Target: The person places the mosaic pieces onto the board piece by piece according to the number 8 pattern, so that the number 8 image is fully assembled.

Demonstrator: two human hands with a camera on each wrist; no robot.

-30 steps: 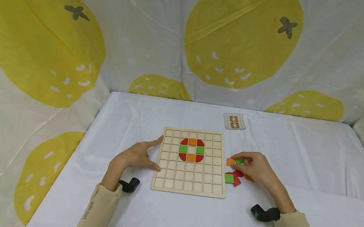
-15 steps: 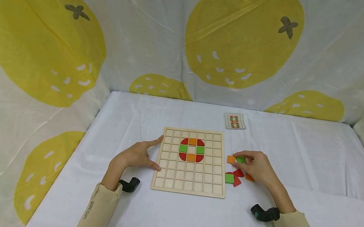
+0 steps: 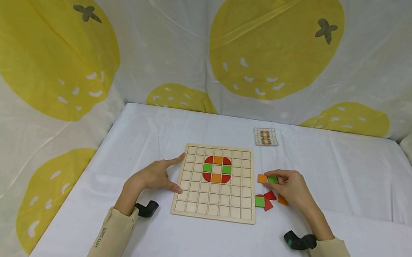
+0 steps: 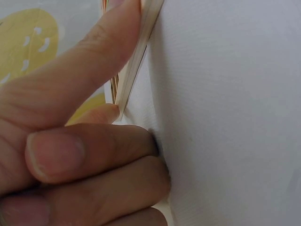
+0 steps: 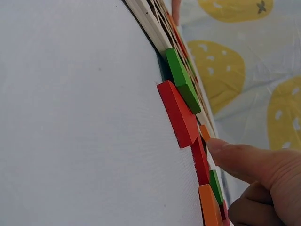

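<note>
Lemon cloth (image 3: 276, 38) hangs at 12 o'clock behind the white surface (image 3: 213, 251). A small picture card (image 3: 265, 137) lies at 1 o'clock from the wooden board (image 3: 214, 198). Red pieces (image 3: 268, 205), one with a green square (image 3: 259, 202) on top, lie at 4 o'clock. The right hand (image 3: 293, 190), at 3 o'clock, pinches an orange square (image 3: 261, 179) and hides part of another green piece (image 3: 272, 179). The left hand (image 3: 152, 177), at 9 o'clock, touches the board's edge, thumb and first finger spread, grabbing nothing. Toward 12 o'clock, the board holds a ring (image 3: 207, 167): red corners, orange at 12 and 6, green at 3 and 9.

Matt wooden board (image 3: 214, 198), creased cloth (image 3: 213, 251)
</note>
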